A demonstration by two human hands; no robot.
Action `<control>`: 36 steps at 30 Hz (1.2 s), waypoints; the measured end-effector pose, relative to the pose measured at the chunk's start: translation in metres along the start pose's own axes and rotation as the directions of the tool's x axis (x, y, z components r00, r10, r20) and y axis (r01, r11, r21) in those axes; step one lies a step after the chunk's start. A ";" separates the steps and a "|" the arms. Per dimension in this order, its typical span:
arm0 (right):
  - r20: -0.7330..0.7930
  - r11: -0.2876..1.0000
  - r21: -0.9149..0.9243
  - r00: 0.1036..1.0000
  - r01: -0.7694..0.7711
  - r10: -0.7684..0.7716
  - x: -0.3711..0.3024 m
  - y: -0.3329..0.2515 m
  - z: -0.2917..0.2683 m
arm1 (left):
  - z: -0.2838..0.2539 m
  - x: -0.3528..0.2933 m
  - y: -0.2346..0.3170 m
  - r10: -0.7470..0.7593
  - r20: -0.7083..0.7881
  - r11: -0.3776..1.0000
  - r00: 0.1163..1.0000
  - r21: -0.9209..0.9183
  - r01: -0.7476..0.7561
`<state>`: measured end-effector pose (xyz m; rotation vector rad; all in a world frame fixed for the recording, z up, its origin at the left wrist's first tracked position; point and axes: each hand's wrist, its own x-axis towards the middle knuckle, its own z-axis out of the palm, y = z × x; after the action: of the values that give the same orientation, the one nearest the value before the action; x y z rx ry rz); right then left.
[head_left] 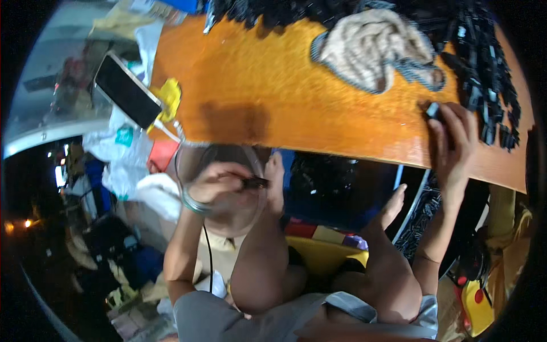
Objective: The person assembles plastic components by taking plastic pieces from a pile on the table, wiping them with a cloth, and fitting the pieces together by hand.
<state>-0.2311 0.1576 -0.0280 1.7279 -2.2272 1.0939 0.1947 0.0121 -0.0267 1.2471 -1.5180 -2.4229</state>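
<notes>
Seen from my head, the orange wooden tabletop (239,85) spread out in front of me, and both my hands were at its near side. My left hand (219,181) hung just off the near edge, towards the tabletop's left end, its fingers closed round a slim dark piece (256,183) that stuck out to the right. The hand was blurred, so I cannot tell exactly how each finger lay. A band (196,206) circled that wrist.

My right hand (454,131) was over the near right part of the tabletop, fingers bent, thumb and forefinger pinching a small block (433,110) with a pale face. The block was at the tips, on the left side of that hand, so the two pieces were well apart, one above the tabletop and one off its edge.

Just right of my right hand, a heap of black pieces (493,85) lay on the tabletop, and more black pieces ran along its far edge. A crumpled checked cloth (373,51) lay on the far right part. At the tabletop's left edge were a phone (128,91) and a yellow scrap (170,100). Below the near edge, a dark bin (325,188) stood between my feet (274,171).
</notes>
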 end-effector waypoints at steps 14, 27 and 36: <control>-0.012 0.999 -0.033 1.000 0.009 -0.009 -0.006 0.004 0.007 | 0.029 -0.027 -0.025 0.396 -0.558 0.862 0.729 0.500 -0.086; 0.327 0.879 0.453 0.945 -0.147 -0.010 0.005 -0.039 -0.002 | 0.142 0.121 0.061 0.931 0.149 0.078 0.334 0.811 -0.580; 0.266 0.844 0.523 0.964 -0.123 -0.025 0.004 -0.034 0.009 | 0.140 0.120 0.064 0.883 0.048 0.266 0.466 0.768 -0.583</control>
<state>-0.1996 0.1462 -0.0164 2.1422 -2.2637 1.7279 0.0006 0.0344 -0.0218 0.6187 -2.2371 -0.8648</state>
